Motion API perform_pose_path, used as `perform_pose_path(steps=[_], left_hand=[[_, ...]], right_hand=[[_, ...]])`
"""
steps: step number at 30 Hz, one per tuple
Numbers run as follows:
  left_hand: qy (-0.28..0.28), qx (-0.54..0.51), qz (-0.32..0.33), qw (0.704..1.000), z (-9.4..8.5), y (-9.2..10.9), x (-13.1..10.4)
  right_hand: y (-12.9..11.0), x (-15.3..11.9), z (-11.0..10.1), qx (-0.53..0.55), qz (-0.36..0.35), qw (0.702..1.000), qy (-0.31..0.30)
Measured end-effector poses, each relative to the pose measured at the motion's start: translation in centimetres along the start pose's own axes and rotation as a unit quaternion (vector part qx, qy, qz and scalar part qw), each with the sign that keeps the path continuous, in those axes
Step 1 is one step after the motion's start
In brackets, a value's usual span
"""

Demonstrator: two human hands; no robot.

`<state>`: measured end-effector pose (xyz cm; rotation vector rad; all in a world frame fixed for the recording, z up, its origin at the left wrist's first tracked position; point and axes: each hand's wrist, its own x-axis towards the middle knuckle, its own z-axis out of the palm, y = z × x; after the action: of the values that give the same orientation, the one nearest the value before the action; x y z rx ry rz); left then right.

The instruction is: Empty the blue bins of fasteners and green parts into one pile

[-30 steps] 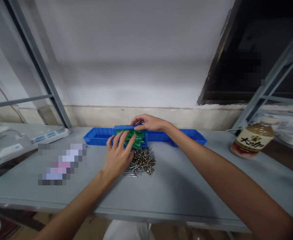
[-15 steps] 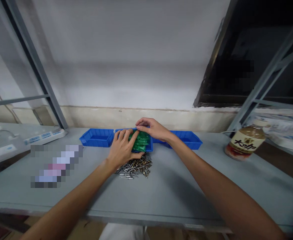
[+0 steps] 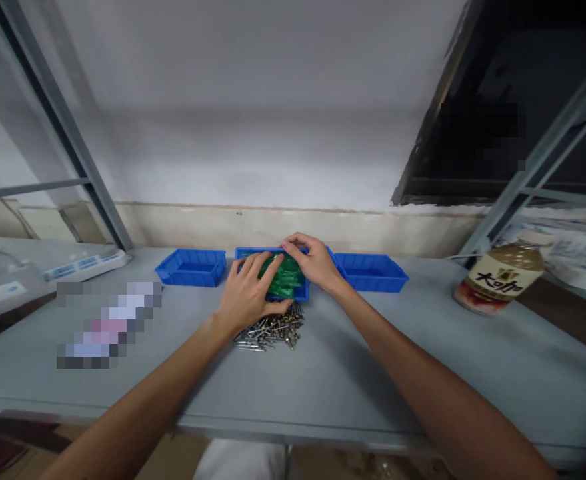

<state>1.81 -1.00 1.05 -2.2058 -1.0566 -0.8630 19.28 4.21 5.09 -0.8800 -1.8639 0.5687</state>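
Observation:
My left hand (image 3: 247, 288) lies over the left part of the middle blue bin (image 3: 301, 293), its fingers spread across green pieces (image 3: 285, 277) and its thumb at the bin's front side. At the bin's right back corner is my right hand (image 3: 315, 261), with thumb and fingers curled together; what is between them, if anything, is too small to make out. A pile of metal screws or rivets (image 3: 273, 331) lies on the table just in front of this bin, partly under my left hand.
Blue bins stand to the left (image 3: 193, 270) and right (image 3: 373, 275) at the back. A labelled bottle (image 3: 503, 273) is on the right. A blurred flat item (image 3: 113, 323) and a power strip (image 3: 85, 265) lie on the left of the table (image 3: 293, 393).
The view has shifted slightly. My right hand has moved a little to the right along the bin, its fingers more closed. My left hand stays over the green pieces.

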Motion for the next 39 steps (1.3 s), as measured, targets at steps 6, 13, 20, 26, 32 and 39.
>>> perform_pose_path(steps=[6, 13, 20, 26, 32, 39], left_hand=[[-0.011, -0.025, -0.012, 1.000, 0.3, 0.2, -0.1], [-0.026, -0.068, -0.019, 0.997, 0.5, 0.3, 0.2], [-0.048, -0.098, -0.034, 0.993, 0.4, 0.4, 0.4], [-0.018, -0.093, -0.020, 0.995, 0.4, 0.3, 0.3], [-0.020, -0.080, -0.041, 0.996, 0.6, 0.3, 0.2], [-0.057, -0.067, -0.048, 0.995, 0.6, 0.4, 0.5]], right_hand=[[0.0, -0.3, 0.1, -0.005, -0.006, 1.000, 0.002], [0.3, -0.4, 0.0, 0.011, -0.021, 1.000, 0.015], [0.0, -0.5, 0.1, 0.027, -0.043, 0.999, 0.016], [-0.5, -0.5, 0.1, 0.041, -0.045, 0.998, 0.033], [0.2, -0.4, -0.1, 0.055, -0.044, 0.997, 0.042], [0.5, -0.6, 0.0, 0.067, -0.032, 0.997, 0.038]])
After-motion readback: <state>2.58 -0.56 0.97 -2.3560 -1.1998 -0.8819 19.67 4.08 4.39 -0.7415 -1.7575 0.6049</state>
